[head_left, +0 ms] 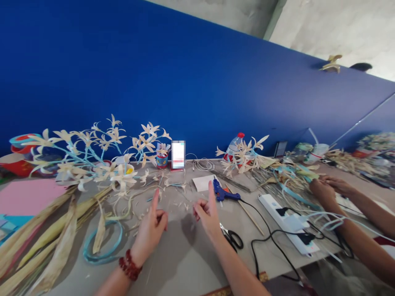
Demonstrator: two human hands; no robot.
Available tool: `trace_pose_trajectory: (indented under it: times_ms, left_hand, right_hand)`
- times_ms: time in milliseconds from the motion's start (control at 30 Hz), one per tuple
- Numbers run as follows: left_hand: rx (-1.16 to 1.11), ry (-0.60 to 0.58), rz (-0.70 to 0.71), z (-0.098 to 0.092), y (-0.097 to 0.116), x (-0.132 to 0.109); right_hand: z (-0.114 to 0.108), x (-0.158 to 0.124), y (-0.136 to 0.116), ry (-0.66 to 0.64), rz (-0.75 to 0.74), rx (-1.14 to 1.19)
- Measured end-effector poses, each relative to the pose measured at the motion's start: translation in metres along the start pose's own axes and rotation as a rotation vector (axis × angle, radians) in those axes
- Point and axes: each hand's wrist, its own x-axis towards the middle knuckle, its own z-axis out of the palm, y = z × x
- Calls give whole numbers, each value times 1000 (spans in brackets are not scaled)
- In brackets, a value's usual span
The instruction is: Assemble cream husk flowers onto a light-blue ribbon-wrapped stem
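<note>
Above the front of the table my left hand (pixel 152 230) points its index finger up, the other fingers curled and nothing held. My right hand (pixel 206 213) makes the same gesture, likewise holding nothing. A blue glue gun (pixel 224 193) lies just right of my right fingertip, partly over a white card (pixel 203 183). Beside my right wrist are black-handled scissors (pixel 232 238), partly hidden by the arm. A coil of light-blue wrapped stem (pixel 89 250) and dried corn husks (pixel 61 255) lie left of my left hand. Pale husk flowers (pixel 101 148) on blue stems stand behind.
A co-worker's hands (pixel 327 189) work with husk material at the right. A white power strip (pixel 288 224) with black cables lies between us. At the back are a phone (pixel 178 154), a pen cup (pixel 162 159) and a red-capped bottle (pixel 236 144). A blue wall (pixel 185 82) rises behind.
</note>
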Motion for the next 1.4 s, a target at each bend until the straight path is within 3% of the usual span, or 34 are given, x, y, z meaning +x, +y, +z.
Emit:
trace_pose_trajectory:
  times_ms: [200,333,467,767,1000,1133,1233,1400]
  left_hand:
    - [109,-36,27,5,-13,1]
    - [-104,-178,-35,13,-14,-3]
    - [-336,-269,-143,21,-16,-6]
    - [-503,-372,-258,26,-10,-12]
    - [-484,-508,-371,33,-3,-19]
    - [-481,-530,-409,31,8,-20]
    - [-473,-458,-427,18,20,-22]
    - [-476,-320,-521,-13,16,-32]
  right_hand:
    - [-1,4,6,-51,82,16]
    - [1,1,5,-223,141,-41]
    - [7,-3,3,-290,202,-23]
    - [16,-8,-9,-303,259,36]
    - [6,-2,-15,-201,253,-48]
    - [-5,-8,-22,-216,206,-168]
    - [-20,-21,-30,-268,133,-323]
    - [-70,-50,-32,-240,-186,-1017]
